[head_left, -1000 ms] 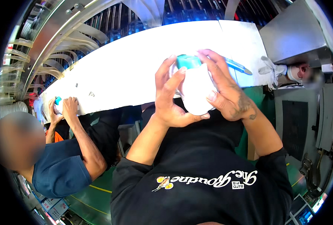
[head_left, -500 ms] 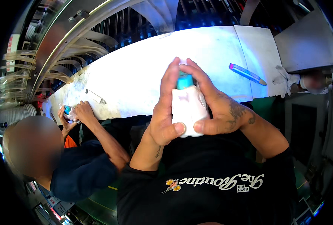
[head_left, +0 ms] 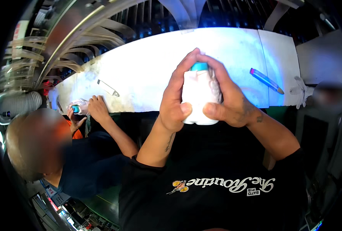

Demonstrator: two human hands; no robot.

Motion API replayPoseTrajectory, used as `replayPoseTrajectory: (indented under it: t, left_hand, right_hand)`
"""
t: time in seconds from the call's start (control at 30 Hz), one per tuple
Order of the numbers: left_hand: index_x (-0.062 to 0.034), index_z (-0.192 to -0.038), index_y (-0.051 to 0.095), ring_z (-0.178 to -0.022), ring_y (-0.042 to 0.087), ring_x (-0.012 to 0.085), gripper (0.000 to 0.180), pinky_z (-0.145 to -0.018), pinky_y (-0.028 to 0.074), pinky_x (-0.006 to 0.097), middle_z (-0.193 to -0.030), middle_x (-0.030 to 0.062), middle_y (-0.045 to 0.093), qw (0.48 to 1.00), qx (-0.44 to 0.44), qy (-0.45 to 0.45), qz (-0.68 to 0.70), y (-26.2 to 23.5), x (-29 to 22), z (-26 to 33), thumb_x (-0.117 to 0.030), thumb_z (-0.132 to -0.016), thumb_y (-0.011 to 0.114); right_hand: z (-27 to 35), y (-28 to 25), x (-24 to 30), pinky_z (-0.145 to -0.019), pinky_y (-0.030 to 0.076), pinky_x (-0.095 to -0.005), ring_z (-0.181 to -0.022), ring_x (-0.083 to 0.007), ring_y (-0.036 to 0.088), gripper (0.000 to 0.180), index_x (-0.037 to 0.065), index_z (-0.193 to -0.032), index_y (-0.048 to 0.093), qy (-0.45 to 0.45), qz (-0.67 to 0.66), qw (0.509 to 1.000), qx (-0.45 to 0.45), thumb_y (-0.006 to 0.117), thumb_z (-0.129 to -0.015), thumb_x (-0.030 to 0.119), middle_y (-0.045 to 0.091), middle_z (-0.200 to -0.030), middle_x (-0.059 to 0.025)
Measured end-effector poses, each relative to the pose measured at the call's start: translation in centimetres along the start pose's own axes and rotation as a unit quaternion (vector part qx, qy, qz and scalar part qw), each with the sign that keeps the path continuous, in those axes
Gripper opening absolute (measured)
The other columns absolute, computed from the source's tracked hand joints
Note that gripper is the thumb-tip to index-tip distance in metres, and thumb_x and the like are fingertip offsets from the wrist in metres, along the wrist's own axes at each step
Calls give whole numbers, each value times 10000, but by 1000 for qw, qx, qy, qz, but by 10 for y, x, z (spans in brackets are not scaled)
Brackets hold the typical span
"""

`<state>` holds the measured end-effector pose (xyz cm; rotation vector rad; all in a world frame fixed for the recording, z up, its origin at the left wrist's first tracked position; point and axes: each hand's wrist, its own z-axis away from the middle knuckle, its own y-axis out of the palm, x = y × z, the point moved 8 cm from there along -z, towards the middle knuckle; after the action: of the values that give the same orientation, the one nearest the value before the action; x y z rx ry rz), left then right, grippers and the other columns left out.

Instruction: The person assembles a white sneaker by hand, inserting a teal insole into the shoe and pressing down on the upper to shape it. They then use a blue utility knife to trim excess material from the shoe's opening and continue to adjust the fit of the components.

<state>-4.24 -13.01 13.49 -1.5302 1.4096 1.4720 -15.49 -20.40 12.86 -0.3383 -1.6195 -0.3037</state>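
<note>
A white moulded piece (head_left: 201, 92) with lumpy sides is raised upright in front of my chest, and a teal part (head_left: 199, 66) shows at its far end. My left hand (head_left: 174, 101) wraps its left side, the thumb pressed on the near face. Around the right side curls my right hand (head_left: 232, 101), its thumb close to the other one. The fingertips of both hands meet beyond the teal part and partly cover it. I cannot tell what exact kind of thing the piece is.
A pale work table (head_left: 151, 69) spans the front. To the right lie a blue stick-shaped tool (head_left: 267, 81) with a pink end and a white glove (head_left: 301, 91). A co-worker's hand (head_left: 97, 108) holds a similar piece (head_left: 81, 107) at left, near a small slim tool (head_left: 108, 88).
The white piece and both my hands have moved up and slightly right in view, still gripping. The piece has tilted, showing less teal. The whole scene has shifted somewhat right. The co-worker's piece has turned.
</note>
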Motion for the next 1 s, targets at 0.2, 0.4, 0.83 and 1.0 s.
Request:
replayPoseTrajectory:
  t: [0.2, 0.4, 0.83, 1.0]
  left_hand:
    - [85, -1702, 289, -1595, 398, 361, 1009, -1309, 294, 467, -1739, 267, 367, 998, -25, -66, 1, -31, -12, 40, -529, -968, 610]
    - [81, -1735, 139, -1682, 221, 352, 1071, -1356, 153, 460, -1822, 248, 181, 990, -11, -115, 79, -20, -25, 77, -455, -967, 660]
    - [120, -1713, 145, -1603, 397, 363, 1022, -1309, 323, 473, -1743, 260, 345, 993, -67, -91, -20, -44, -34, 75, -355, -938, 611]
    - [99, -1598, 354, -1422, 552, 266, 849, -1215, 423, 411, -1517, 180, 553, 951, -53, -167, -254, -30, -68, 59, -44, -854, 736]
  right_hand:
    - [3, 23, 4, -1267, 359, -613, -1558, -530, 355, 1469, 102, -1728, 170, -108, 219, 969, -38, 1017, -647, 625, 296, -1690, -323]
    - [15, 42, 1, -1205, 411, -631, -1492, -563, 430, 1375, 149, -1695, 247, -177, 270, 940, -108, 1048, -638, 512, 365, -1618, -354]
    - [1, 38, -8, -1220, 403, -584, -1467, -496, 498, 1405, 50, -1713, 190, -121, 251, 957, -82, 970, -706, 644, 417, -1631, -320]
    - [-13, 47, -23, -1240, 377, -565, -1470, -466, 503, 1431, -45, -1714, 98, -57, 338, 938, -49, 889, -782, 699, 437, -1622, -312]
